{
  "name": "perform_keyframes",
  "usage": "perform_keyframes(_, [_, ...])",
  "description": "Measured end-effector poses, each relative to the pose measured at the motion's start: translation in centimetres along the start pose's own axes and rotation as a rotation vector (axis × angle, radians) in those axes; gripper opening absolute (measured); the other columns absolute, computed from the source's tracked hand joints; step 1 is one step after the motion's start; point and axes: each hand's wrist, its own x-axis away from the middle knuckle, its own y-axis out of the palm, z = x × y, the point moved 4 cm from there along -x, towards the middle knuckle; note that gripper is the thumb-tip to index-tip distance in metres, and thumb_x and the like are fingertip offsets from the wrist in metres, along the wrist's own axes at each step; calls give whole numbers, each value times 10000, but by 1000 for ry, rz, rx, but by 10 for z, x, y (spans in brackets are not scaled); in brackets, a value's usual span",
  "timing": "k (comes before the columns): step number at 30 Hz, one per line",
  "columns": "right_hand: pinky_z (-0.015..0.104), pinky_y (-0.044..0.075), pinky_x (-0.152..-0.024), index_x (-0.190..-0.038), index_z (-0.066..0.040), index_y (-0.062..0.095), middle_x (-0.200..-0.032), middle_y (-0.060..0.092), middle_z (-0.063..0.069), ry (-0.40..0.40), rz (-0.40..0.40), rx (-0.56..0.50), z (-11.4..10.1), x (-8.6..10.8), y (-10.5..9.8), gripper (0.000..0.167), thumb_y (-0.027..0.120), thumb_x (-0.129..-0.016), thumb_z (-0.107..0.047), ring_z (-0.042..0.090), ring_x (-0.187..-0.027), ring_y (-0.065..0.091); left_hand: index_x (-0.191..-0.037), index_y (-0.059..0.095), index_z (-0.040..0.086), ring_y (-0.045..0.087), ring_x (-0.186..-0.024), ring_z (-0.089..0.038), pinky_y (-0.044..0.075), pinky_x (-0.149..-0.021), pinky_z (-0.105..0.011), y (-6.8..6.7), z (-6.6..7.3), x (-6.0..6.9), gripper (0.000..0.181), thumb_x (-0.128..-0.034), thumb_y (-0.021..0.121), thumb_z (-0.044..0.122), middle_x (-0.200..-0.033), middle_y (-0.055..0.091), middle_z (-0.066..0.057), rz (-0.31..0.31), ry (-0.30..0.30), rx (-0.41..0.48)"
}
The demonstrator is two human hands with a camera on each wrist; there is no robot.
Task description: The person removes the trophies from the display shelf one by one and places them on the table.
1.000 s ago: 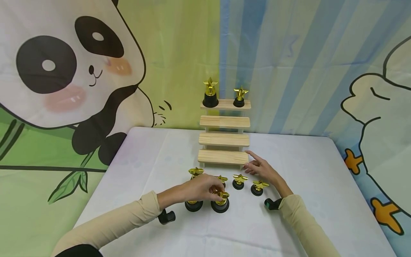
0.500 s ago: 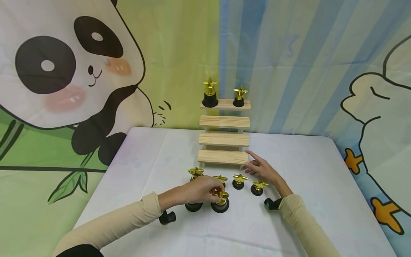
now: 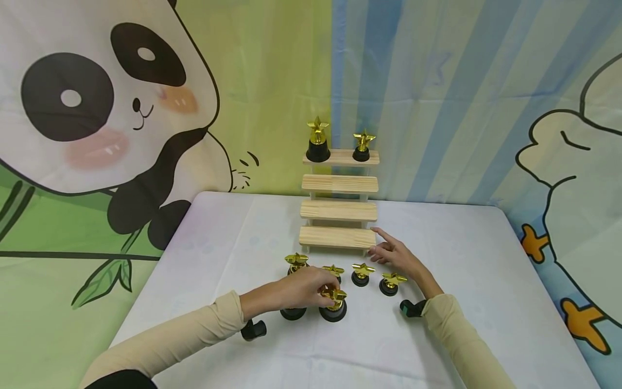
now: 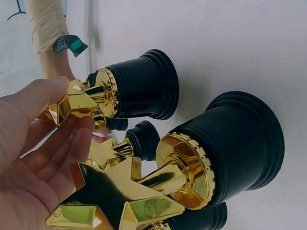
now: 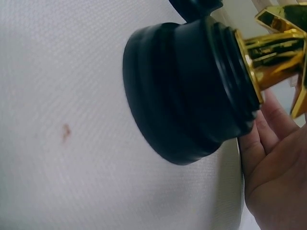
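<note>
My left hand [image 3: 303, 286] pinches the gold star top of a trophy [image 3: 333, 314] between thumb and fingers; its black base [image 4: 144, 86] stands on the table. Beside it is another large star trophy [image 4: 230, 139], partly hidden under the hand in the head view. A further trophy [image 3: 296, 259] rises behind the left hand. My right hand [image 3: 396, 255] is by the right end of the lowest shelf board [image 3: 337, 237], index finger extended, the others loosely bent. It holds nothing. A small star trophy [image 5: 187, 91] stands close to the right wrist.
The four-step wooden shelf bears a larger trophy [image 3: 318, 151] and a smaller trophy [image 3: 362, 154] on its top board. Two small trophies, one [image 3: 360, 276] and another [image 3: 333, 269], stand before it. White cloth covers the table [image 3: 437, 232]; printed curtains hang behind.
</note>
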Motion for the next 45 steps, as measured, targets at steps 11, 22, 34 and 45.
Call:
perform_keyframes(11, [505, 546, -875, -1555, -113, 192, -1169, 621, 347, -4, 3, 3, 1, 0, 0, 647, 529, -1007, -187, 441, -1018, 659, -1098, 676, 148, 582, -814, -59, 442, -698, -131, -2, 4, 2, 283, -859, 741, 286, -985, 666, 55, 2, 14, -28])
perform_keyframes(22, [451, 564, -850, -1560, -168, 189, -1172, 634, 317, -11, 18, 15, 23, -10, -3, 658, 536, -1006, -244, 387, -999, 681, -1086, 673, 157, 561, -818, -42, 445, -719, -136, -2, 4, 2, 262, -863, 737, 278, -1006, 665, 63, 5, 20, -32])
perform_keyframes(34, [420, 571, -837, -1557, -197, 203, -1155, 655, 289, -25, 24, 29, 29, -12, -4, 677, 561, -990, -293, 346, -978, 695, -1100, 674, 159, 610, -864, -61, 473, -732, -137, -5, 5, 6, 267, -868, 734, 276, -1030, 673, 51, 9, 2, 15])
perform_keyframes(45, [504, 543, -885, -1557, -106, 175, -1170, 618, 351, -9, 0, 13, 5, -2, -1, 674, 542, -1002, -214, 443, -1015, 659, -1096, 668, 175, 635, -897, -65, 494, -757, -144, -8, 5, 8, 241, -884, 716, 280, -1031, 677, 57, 8, -11, 13])
